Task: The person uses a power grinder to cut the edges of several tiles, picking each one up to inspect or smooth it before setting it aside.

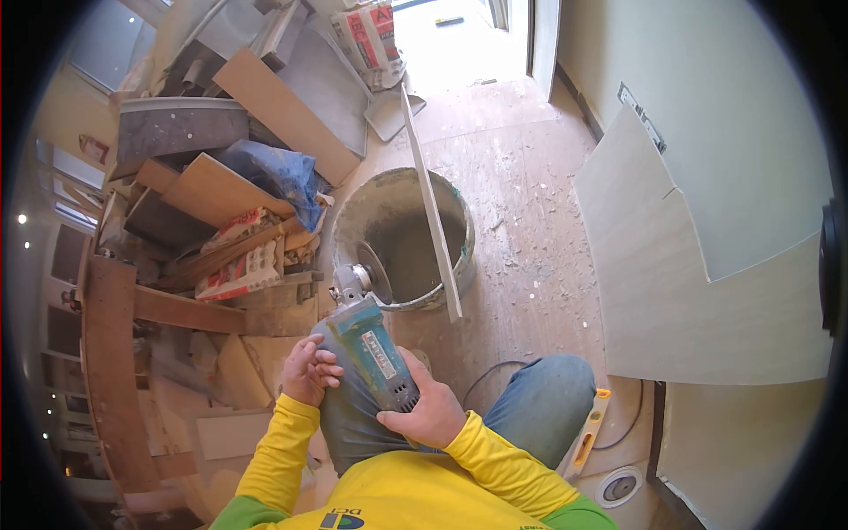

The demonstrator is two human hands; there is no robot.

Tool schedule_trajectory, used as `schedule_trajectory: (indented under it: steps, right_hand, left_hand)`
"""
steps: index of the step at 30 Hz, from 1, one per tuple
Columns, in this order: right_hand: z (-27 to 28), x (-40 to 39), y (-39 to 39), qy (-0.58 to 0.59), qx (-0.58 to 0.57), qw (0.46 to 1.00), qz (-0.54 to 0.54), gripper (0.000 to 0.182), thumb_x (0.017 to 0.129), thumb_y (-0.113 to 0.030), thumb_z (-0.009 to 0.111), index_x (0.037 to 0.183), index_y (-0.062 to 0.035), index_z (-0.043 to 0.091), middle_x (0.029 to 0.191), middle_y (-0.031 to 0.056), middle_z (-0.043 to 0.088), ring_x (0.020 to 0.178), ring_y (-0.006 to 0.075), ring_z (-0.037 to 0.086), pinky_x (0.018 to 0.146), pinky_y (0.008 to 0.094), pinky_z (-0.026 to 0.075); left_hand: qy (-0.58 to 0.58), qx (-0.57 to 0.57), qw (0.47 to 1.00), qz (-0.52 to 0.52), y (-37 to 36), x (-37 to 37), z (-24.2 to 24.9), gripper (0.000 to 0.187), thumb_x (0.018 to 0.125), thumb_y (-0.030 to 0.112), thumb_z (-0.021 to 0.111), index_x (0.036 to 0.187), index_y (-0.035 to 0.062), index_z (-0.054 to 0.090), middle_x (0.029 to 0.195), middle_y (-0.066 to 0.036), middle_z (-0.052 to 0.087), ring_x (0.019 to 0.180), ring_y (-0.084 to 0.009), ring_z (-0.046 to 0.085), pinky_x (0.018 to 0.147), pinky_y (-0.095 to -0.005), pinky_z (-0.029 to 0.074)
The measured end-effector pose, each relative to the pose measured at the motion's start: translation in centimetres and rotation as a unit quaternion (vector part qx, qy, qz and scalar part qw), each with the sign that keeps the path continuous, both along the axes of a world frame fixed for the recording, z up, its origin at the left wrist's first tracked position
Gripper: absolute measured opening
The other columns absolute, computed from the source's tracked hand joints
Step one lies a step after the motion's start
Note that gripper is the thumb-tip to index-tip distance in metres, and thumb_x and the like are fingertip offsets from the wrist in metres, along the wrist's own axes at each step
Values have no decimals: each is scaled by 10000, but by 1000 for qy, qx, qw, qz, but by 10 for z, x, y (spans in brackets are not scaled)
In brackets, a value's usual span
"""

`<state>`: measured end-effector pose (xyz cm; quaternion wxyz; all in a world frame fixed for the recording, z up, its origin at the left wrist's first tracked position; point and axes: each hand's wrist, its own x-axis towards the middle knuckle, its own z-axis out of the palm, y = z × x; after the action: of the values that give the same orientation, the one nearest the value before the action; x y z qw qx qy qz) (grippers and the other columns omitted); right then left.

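A teal angle grinder (375, 349) with a grey head and a round disc (374, 272) lies above my lap. My right hand (428, 402) is wrapped round the rear of its body. Beside the grinder on the left, my left hand (311, 369) has its fingers curled but apart, with nothing in it. Just beyond the tool stands a round, dirty bucket (465, 256), the disc over its near left rim. A long narrow pale strip (427, 194) lies across the bucket's top.
Boards (287, 115), a blue plastic bag (283, 172) and torn sacks (243, 269) are piled at the left. A large notched pale panel (645, 265) leans on the right wall. A yellow level (590, 433) and round drain (618, 486) are beside my knee.
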<state>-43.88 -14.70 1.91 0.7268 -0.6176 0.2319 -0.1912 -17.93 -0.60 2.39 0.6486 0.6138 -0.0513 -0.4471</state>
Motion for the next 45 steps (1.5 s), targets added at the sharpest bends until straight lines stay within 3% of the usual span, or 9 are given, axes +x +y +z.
schedule_trajectory:
  steps: [7,13,15,18,21,27,34,40,45]
  right_hand:
    - [0,1,-1,14,-1,1000,5,1031,754,-274,845,1592,-65,282,1386,241,598,1242,354,637,1063,384,484]
    - [-3,5,-1,24,17,1000,-6,1022,744,-266,853,1584,-69,304,1373,238,603,1226,346,644,1058,387,488]
    - [-2,6,-2,30,23,999,-9,1018,742,-265,854,1581,-71,310,1365,237,608,1215,342,650,1054,390,491]
    - [-5,8,-2,13,32,999,-23,1003,745,-252,852,1574,-59,322,1364,217,608,1212,294,643,1051,380,491]
    - [-16,13,0,-25,14,998,-57,990,753,-295,823,1575,-77,317,1344,254,615,1214,381,640,1042,411,501]
    - [-5,12,-1,-60,59,995,-60,975,743,-257,840,1555,-33,349,1391,194,589,1255,289,596,1075,376,474]
    - [18,12,-6,-131,183,973,-50,764,755,-216,870,1404,-58,498,1185,56,642,1025,172,637,930,329,529]
    - [21,10,12,-171,247,954,-6,667,785,-248,778,1362,-66,496,1108,103,632,900,195,668,742,312,587]
    - [14,12,27,-182,205,961,-21,715,805,-313,756,1412,-69,469,1145,122,621,883,207,677,714,298,593]
  left_hand:
    - [4,-21,1000,0,1,-3,-2,309,1040,221,575,1291,43,554,939,-175,739,739,-317,763,535,-374,639]
    - [-172,32,976,-130,8,-38,13,408,960,156,688,1333,33,574,1163,-184,702,1012,-291,737,798,-359,623]
    - [-363,61,877,-310,5,-57,31,613,852,227,817,1376,31,568,1328,-184,632,1221,-301,639,975,-379,540]
    - [-436,56,815,-377,3,-80,33,831,727,324,913,1407,21,544,1422,-199,567,1352,-341,533,1103,-420,441]
    - [-443,64,810,-378,0,-109,32,912,691,376,934,1419,10,524,1479,-234,507,1415,-384,455,1175,-451,358]
    - [-490,4,807,-331,-4,-125,26,979,673,398,942,1447,3,491,1552,-260,411,1460,-412,385,1205,-460,314]
    - [-572,-57,780,-247,-6,-136,23,1056,678,378,954,1500,12,400,1589,-276,342,1479,-443,337,1225,-481,281]
    - [-631,-129,753,-136,9,-147,11,977,728,272,879,1510,10,355,1591,-286,319,1487,-463,311,1235,-501,259]
    - [-641,-104,742,-164,23,-150,13,929,779,270,793,1537,-3,330,1616,-285,283,1523,-445,245,1262,-501,214]
